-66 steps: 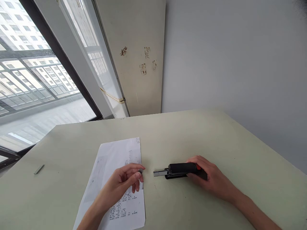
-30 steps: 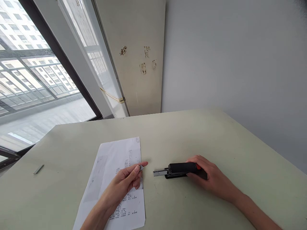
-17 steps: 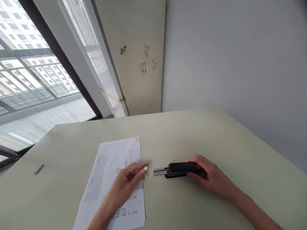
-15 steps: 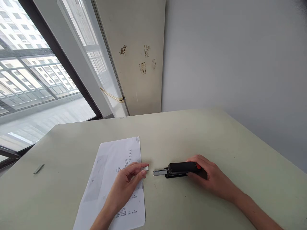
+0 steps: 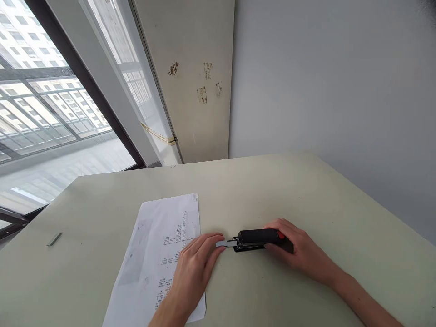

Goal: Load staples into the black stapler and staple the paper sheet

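Note:
A black stapler (image 5: 258, 236) with a red patch near its right end lies on the table, its metal staple tray (image 5: 232, 243) sticking out to the left. My right hand (image 5: 289, 240) is wrapped round the stapler's right end. At the outer end of the tray, my left hand (image 5: 200, 259) pinches a small grey staple strip (image 5: 220, 244) between thumb and fingers, touching the tray. The fingers hide part of the strip, and I cannot tell how far it sits in the tray. My left wrist is over printed paper (image 5: 136, 254).
Another grey staple strip (image 5: 54, 239) lies on the table (image 5: 272, 190) at the far left. Beyond the table stand a grey wall (image 5: 323, 81), a stained beige panel (image 5: 194, 122) and a window (image 5: 44, 91) on the left.
My left hand has moved right from the paper's edge, bringing the staple strip to the end of the stapler's tray. The hand has turned with its back up. My right hand stays on the stapler.

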Demonstrator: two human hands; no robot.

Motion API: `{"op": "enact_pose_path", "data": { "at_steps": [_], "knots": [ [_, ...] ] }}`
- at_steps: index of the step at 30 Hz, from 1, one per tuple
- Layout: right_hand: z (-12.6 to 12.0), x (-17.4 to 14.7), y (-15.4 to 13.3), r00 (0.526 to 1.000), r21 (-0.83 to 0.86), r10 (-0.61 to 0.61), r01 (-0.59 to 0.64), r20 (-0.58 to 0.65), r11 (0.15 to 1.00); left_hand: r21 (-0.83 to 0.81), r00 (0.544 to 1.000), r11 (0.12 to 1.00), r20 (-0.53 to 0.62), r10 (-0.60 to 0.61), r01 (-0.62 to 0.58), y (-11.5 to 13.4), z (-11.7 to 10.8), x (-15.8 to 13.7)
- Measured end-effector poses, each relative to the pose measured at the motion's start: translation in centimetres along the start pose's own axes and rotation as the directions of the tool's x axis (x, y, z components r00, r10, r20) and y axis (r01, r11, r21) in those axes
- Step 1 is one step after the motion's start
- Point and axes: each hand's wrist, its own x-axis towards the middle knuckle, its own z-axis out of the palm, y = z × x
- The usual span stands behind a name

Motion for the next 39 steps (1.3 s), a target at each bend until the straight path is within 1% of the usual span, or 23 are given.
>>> {"op": "enact_pose_path", "data": {
  "at_steps": [3,9,21,26,32,36,39],
  "knots": [
    [0.0,-0.1,0.0,1.0,-0.012,-0.008,0.008,-0.006,1.0,0.036,0.999,0.998,0.013,0.046,-0.047,0.1,0.3,0.1],
    [0.0,0.0,0.0,1.0,-0.001,0.002,-0.002,0.005,1.0,0.045,0.999,0.999,0.028,0.018,-0.02,0.4,0.4,0.3],
    [0.1,0.0,0.2,1.0,0.006,0.003,-0.003,0.008,1.0,0.02,0.999,1.0,0.046,0.002,-0.002,0.3,0.9,0.5],
    [0.0,-0.1,0.3,1.0,0.007,0.003,-0.003,0.017,1.0,0.007,0.999,1.0,0.034,0.019,-0.019,0.3,0.9,0.5],
    [0.0,-0.1,0.1,1.0,0.008,0.003,-0.003,0.01,1.0,0.025,1.0,1.0,0.022,-0.008,0.007,0.0,0.2,0.2],
    [-0.1,-0.1,0.0,1.0,0.012,0.009,-0.01,0.005,1.0,0.079,0.999,0.997,-0.024,-0.021,0.023,-1.0,-0.6,-0.3],
    [-0.1,-0.2,-0.1,1.0,0.028,0.025,-0.025,0.013,0.999,0.095,1.0,0.995,-0.017,-0.005,0.007,-1.6,-0.8,-0.3]
  ]
}}
